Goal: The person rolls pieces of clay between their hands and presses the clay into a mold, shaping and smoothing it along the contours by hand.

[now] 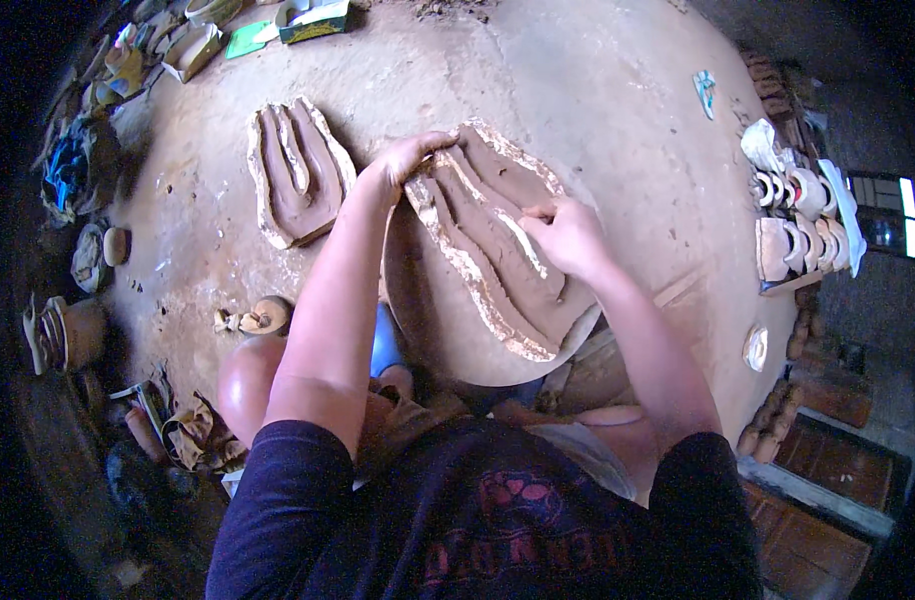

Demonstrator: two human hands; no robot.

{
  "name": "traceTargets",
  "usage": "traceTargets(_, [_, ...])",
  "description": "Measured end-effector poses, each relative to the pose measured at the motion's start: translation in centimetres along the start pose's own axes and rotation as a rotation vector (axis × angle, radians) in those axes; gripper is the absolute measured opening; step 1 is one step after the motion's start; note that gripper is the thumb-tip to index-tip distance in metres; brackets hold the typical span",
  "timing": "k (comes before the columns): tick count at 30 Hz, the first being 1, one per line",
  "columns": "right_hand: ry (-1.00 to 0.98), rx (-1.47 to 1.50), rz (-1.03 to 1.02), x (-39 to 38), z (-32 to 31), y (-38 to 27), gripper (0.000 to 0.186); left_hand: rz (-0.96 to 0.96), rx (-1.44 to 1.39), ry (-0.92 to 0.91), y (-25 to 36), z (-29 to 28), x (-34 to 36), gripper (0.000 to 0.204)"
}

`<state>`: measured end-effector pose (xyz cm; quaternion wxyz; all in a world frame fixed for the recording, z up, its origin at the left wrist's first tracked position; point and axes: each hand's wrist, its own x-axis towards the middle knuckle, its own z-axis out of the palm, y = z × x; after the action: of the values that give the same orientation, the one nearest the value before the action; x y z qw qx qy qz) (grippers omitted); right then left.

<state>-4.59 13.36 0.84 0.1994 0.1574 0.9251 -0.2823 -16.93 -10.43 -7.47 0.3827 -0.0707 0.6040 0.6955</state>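
In front of me a plaster mould with a rough whitish rim lies slanted on a round board. Brown clay lines its long channels, and a pale ridge runs between them. At the mould's far left end, my left hand is closed over the rim. My right hand is curled over the mould's right side, thumb and fingertips together at the clay near the ridge. Whether anything is between those fingertips is hidden. Left of my left forearm, a similar clay-lined mould rests on the floor.
A small round wooden piece lies by my left knee. Boxes and a green sheet are at the far left, near a dark bundle with blue cloth. Curved pale pieces stand stacked at the right, below a sandal.
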Motion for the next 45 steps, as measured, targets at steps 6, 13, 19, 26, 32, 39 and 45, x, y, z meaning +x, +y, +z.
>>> traceTargets(6, [0.005, 0.052, 0.031, -0.7, -0.4, 0.3, 0.033, -0.025, -0.097, 0.044, 0.7, 0.7, -1.1, 0.041])
traceTargets(13, [0.149, -0.123, -0.229, -3.0, -0.2, 1.8, 0.035, -0.047, -0.037, 0.025, -0.6, -0.2, 0.8, 0.047])
traceTargets(19, [-0.080, 0.051, 0.031, -2.0, -1.1, 3.0, 0.034, -0.065, -0.100, 0.026, 0.0, 0.5, 0.1, 0.044])
traceTargets(26, [0.040, -0.199, -0.293, -3.5, -0.9, 3.7, 0.033, 0.003, -0.135, 0.040, -0.8, -0.4, 0.3, 0.040])
traceTargets(32, [0.017, -0.105, -0.224, -3.6, -1.4, 5.6, 0.033, -0.084, -0.002, 0.023, -0.2, 0.3, 0.1, 0.053])
traceTargets(39, [-0.055, -0.033, -0.130, -4.7, -2.2, 5.5, 0.033, -0.010, -0.062, 0.093, -0.4, 0.5, -0.4, 0.034])
traceTargets(45, [0.082, -0.076, -0.272, -5.2, -1.4, 8.0, 0.031, 0.050, -0.107, 0.042, -0.5, 0.5, -1.6, 0.035])
